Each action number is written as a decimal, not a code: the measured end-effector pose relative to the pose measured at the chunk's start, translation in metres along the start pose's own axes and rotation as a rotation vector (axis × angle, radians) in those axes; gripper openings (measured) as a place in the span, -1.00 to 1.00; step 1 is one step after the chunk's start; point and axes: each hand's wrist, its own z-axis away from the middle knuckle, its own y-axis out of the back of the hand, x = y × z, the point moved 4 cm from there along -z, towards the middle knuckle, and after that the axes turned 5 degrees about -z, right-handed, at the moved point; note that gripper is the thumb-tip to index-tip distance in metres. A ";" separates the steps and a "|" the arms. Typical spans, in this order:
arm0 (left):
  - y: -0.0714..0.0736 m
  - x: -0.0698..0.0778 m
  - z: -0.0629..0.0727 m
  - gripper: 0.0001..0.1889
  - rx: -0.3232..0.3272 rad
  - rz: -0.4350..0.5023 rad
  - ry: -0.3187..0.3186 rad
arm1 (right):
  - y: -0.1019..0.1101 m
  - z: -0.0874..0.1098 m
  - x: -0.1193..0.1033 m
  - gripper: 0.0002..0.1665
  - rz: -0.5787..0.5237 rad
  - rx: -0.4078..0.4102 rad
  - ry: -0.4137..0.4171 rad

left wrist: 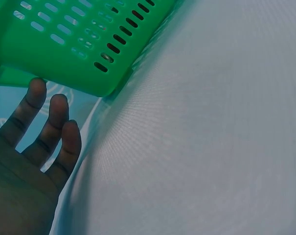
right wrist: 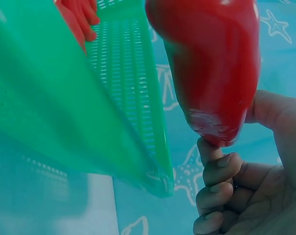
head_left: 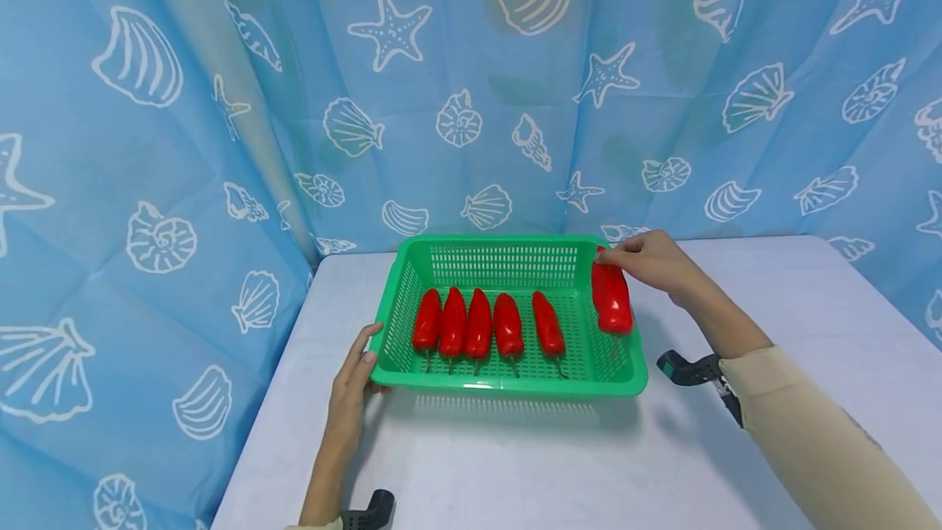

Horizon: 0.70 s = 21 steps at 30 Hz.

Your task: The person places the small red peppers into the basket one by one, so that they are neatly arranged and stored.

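Observation:
A green plastic basket (head_left: 515, 384) with slotted walls stands on the table. Inside it several long red peppers (head_left: 479, 325) lie in a row, stems toward the near side; one pepper (head_left: 548, 324) lies slightly apart, right of the others. My right hand (head_left: 651, 260) pinches another red pepper (head_left: 612, 301) by its tip between thumb and fingers, over the basket's right end, stem hanging down. In the right wrist view this pepper (right wrist: 211, 63) is large and glossy. My left hand (head_left: 353, 379) touches the basket's left rim; its fingers (left wrist: 57, 117) look loosely extended in the left wrist view.
A white cloth (head_left: 515, 464) covers the table under and around the basket. Behind and to the left hangs a blue curtain (head_left: 412, 88) printed with shells and starfish. Black devices (head_left: 688, 368) are strapped to both wrists.

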 end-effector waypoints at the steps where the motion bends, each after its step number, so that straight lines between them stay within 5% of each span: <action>1: 0.000 -0.001 0.000 -0.56 0.000 0.002 0.002 | -0.002 -0.001 -0.001 -0.44 0.001 -0.002 0.005; 21: -0.001 -0.001 0.000 -0.57 0.000 0.012 0.014 | -0.033 -0.026 -0.021 -0.54 0.089 -0.103 0.053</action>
